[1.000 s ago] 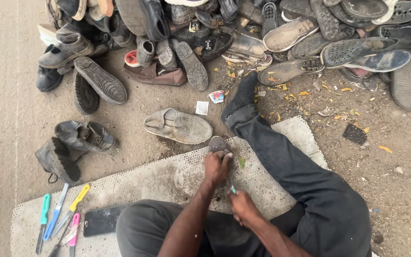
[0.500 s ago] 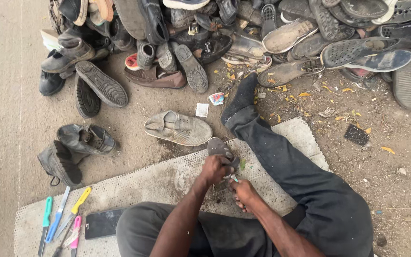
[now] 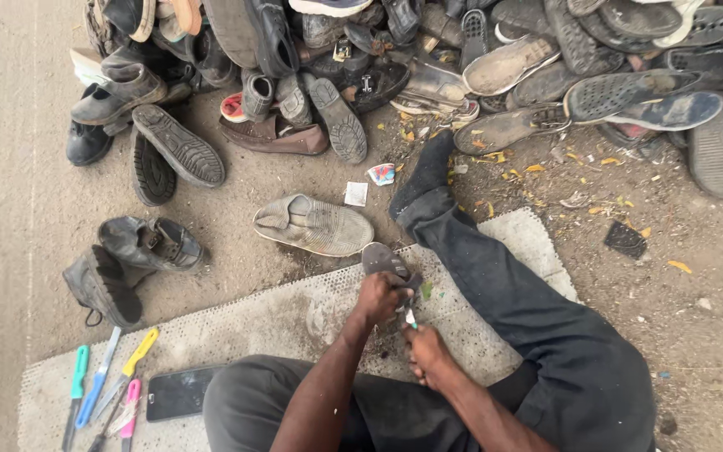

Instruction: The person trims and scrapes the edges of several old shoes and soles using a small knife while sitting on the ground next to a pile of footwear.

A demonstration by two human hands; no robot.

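Dusty bare ground (image 3: 10, 209) carries a pale perforated mat (image 3: 244, 326), with a heap of worn shoes (image 3: 479, 59) far beyond the hands. Well to the left of the left hand lie bright plastic-handled tools (image 3: 102, 389) and a dark flat phone (image 3: 176, 393). That left hand (image 3: 381, 295) is closed around a small dark grey shoe piece (image 3: 385, 259), just beyond the knuckles, resting on the mat. Its long axis seems to run away from the person, the free end pointing toward a grey slip-on shoe (image 3: 315, 224). Touching distance to the right, the right hand (image 3: 425, 351) pinches a thin green-handled blade (image 3: 412, 318), tip toward the piece. Working well here probably means a firm steadying grip and short, controlled strokes away from the fingers.
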